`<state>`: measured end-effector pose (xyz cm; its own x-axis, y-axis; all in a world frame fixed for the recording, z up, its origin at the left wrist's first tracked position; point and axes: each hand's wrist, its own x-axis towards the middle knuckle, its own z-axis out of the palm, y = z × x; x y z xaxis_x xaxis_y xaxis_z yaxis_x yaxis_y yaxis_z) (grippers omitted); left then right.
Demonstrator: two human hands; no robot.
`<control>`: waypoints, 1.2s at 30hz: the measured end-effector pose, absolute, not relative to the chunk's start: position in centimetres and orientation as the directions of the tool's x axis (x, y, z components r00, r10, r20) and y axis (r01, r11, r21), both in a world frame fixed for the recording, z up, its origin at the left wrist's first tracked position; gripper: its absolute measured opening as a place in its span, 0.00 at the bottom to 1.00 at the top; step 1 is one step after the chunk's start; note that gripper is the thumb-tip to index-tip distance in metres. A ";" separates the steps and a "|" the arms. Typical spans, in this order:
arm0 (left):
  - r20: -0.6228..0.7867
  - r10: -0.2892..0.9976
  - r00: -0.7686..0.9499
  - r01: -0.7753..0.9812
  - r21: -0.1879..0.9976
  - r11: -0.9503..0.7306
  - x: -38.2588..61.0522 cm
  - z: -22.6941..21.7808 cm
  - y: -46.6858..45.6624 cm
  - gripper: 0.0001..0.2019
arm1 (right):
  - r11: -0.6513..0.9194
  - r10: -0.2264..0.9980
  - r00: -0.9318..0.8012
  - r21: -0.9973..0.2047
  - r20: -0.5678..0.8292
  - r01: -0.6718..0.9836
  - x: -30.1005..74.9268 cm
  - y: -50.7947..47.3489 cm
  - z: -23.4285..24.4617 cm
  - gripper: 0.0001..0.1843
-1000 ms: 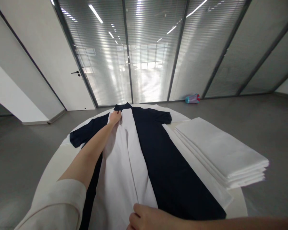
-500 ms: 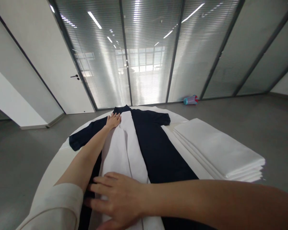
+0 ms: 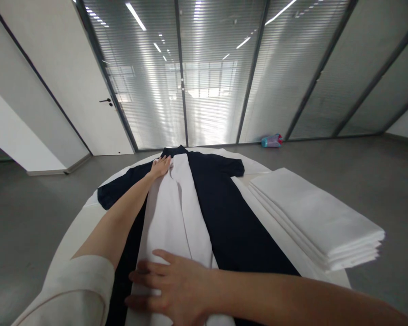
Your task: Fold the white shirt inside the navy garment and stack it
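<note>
Head view: left hand [image 3: 160, 166] and right hand [image 3: 173, 285] lie open, gripping nothing, on white cloth [image 3: 170, 226] over a navy short-sleeved shirt [image 3: 238, 226]; smoothing seems in progress, with remaining creases wanting flattening next.

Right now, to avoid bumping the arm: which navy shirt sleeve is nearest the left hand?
The sleeve on the view's left, beside the left hand; the other sleeve lies past the white cloth.

Left hand [image 3: 160, 166], right hand [image 3: 170, 285], white cloth [image 3: 166, 217]
</note>
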<state>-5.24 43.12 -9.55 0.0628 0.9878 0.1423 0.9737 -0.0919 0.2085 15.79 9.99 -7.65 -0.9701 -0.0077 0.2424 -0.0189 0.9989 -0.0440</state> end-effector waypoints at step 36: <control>0.212 0.590 0.779 0.539 0.254 -0.803 -1.6 -4.7 11.3 0.28 | 0.976 0.181 -0.697 -0.040 0.694 0.213 21.8 12.4 -2.3 0.13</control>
<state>-1.56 11.34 -4.73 0.7789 0.5903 0.2116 0.5395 -0.8028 0.2538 21.80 12.39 -2.31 -0.6969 0.1807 0.6941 0.2130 0.9762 -0.0403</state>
